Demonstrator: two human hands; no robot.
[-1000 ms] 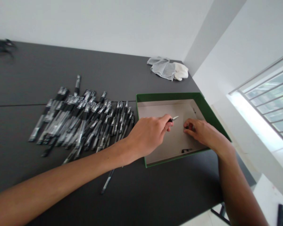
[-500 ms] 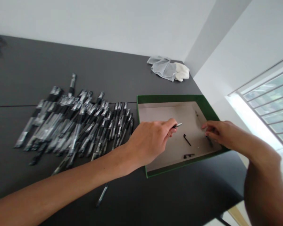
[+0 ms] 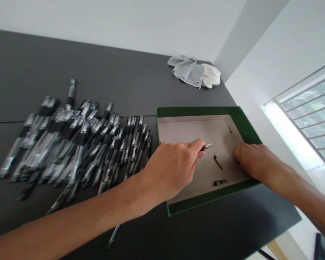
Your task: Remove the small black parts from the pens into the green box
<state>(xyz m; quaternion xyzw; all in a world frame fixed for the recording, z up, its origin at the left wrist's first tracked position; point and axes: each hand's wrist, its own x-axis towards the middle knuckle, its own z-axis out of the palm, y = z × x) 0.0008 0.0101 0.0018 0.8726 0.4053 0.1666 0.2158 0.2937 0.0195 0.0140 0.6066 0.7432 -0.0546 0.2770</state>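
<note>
My left hand (image 3: 173,168) hovers over the near left part of a shallow green box (image 3: 245,126) and is closed on a pen (image 3: 207,146) whose silver tip sticks out past the fingers. My right hand (image 3: 253,162) rests inside the box at its right side, fingers curled down on the box floor; whether it holds anything is hidden. Two small black clips (image 3: 218,162) lie on the grey box floor between the hands. A big heap of black pens (image 3: 78,141) lies on the dark table (image 3: 97,83) left of the box.
A grey cloth and a white glove (image 3: 196,74) lie at the table's far right corner. One loose pen (image 3: 113,236) lies near the table's front under my left forearm. The table's right edge runs just past the box; a window is beyond.
My right hand left the middle of the box, leaving a black clip on the floor, and moved to the right side. My left hand has kept the pen and barely moved.
</note>
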